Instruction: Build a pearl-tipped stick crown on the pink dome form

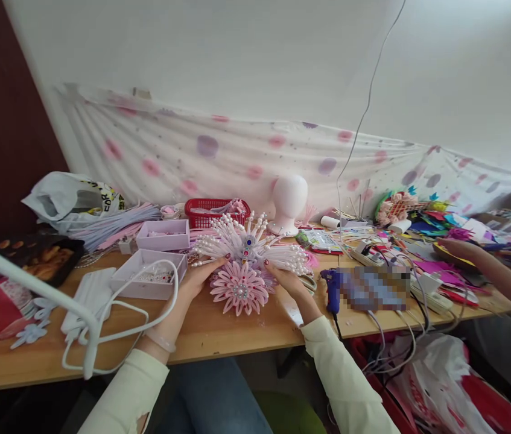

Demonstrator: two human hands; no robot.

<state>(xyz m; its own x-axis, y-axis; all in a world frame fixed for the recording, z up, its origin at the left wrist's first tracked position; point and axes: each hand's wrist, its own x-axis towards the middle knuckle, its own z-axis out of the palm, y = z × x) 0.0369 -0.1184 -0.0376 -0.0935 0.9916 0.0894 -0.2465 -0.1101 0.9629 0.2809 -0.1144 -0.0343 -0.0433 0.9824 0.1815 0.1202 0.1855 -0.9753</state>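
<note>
Nearest you, the pale wooden table edge (210, 349) runs below your wrists. Just beyond it, your left hand (201, 278) and right hand (289, 282) hold the pink-and-white ornament of looped petals and pearl-tipped sprays (247, 253) between them, thumbs on its front; the other fingers are largely hidden, so their curl can't be told. The step in hand looks like steadying or turning the piece; the next move calls for even support from both sides, sparing the sprays. The blue glue gun (333, 290) lies to your right. Farther back stands the smooth white mannequin head (290, 198).
</note>
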